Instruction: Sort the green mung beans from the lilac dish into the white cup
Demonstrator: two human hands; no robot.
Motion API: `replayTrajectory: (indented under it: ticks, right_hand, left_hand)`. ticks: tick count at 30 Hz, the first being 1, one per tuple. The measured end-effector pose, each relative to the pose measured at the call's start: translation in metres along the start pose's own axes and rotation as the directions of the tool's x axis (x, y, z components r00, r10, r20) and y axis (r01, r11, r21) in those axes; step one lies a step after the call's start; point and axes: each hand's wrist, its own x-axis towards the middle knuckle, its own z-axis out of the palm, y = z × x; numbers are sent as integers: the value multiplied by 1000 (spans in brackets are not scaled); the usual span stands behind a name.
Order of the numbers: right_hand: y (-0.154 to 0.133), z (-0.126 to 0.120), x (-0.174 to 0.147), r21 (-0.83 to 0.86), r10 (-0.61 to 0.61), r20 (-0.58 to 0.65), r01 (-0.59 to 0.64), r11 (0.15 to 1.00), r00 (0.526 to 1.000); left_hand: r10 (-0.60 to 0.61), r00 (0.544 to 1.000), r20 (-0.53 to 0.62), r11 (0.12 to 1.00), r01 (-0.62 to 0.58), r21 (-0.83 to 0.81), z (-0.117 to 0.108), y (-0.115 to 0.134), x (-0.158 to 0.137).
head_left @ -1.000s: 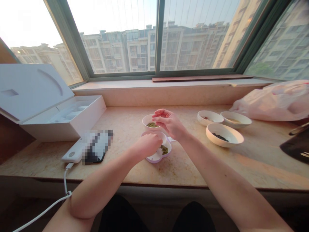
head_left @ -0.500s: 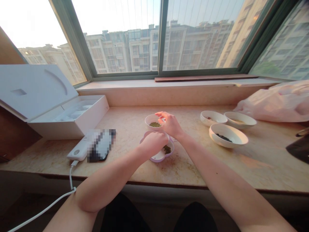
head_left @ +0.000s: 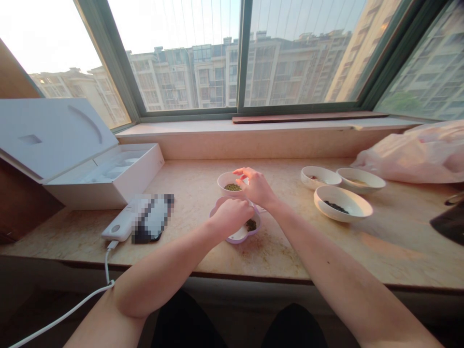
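A small white bowl [head_left: 224, 185] with green beans [head_left: 232, 187] in it stands in the middle of the counter. My right hand [head_left: 256, 187] is curled round its right side, fingers bent over the rim. Just in front lies a lilac-rimmed, flower-shaped dish [head_left: 239, 237]. Dark green beans [head_left: 251, 225] are heaped in its right part, and its near part is bare white. Above this dish my left hand [head_left: 232, 218] is closed, knuckles up. Its fingertips point down into the dish and are hidden, so what they pinch does not show.
To the right stand three white bowls, one with black bits [head_left: 336, 207], before a pale plastic bag [head_left: 416, 152]. On the left are an open white box [head_left: 81, 193], a white power bank [head_left: 118, 226] with a cable [head_left: 106, 266], and a blurred phone [head_left: 154, 220].
My left hand has shifted very slightly over the dish and stays closed. My right hand keeps its place at the bowl; nothing else has visibly moved.
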Motion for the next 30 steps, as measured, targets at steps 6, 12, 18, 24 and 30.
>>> replayTrajectory:
  ticks: [6,12,18,24,30]
  right_hand:
    - [-1,-1,0,2,4,-6,-4,1000,1000]
    - [-3,-8,0,22,56,-17,-55,998,998]
    - [-5,-14,0,3,73,-21,-73,997,997]
    - [-7,-17,-4,-3,19,23,-19,1000,1000]
    - [-14,-21,-6,-45,25,105,-20,999,994]
  left_hand:
    - [25,999,-37,1000,-25,16,2,-2,1]
    - [95,989,-113,965,-120,-235,-13,-17,2]
    - [-25,986,-168,701,-102,-706,-20,-37,4]
    - [-50,988,-146,180,-135,-974,-26,-42,2]
    - [-14,990,-141,-187,-141,-972,-33,-41,-2]
